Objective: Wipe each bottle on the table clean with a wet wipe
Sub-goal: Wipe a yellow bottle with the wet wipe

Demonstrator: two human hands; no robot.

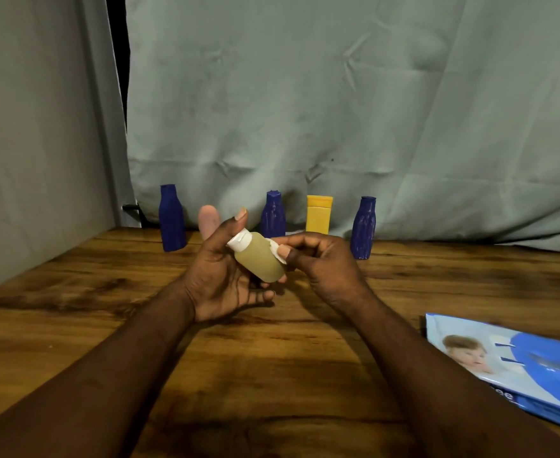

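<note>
Olive bottle with a white cap is held tilted over the middle of the wooden tabletop, cap toward 10 o'clock. A wipes pack lies at 4 o'clock. The left hand grips the olive bottle from beneath. The right hand pinches a wet wipe against its side. At 12 o'clock stand a left blue bottle, a middle blue bottle, a yellow bottle and a right blue bottle.

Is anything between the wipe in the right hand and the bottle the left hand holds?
Nothing visible stands between them. The right hand pinches the wet wipe directly against the side of the pale green bottle, which the left hand holds tilted above the table.
</note>
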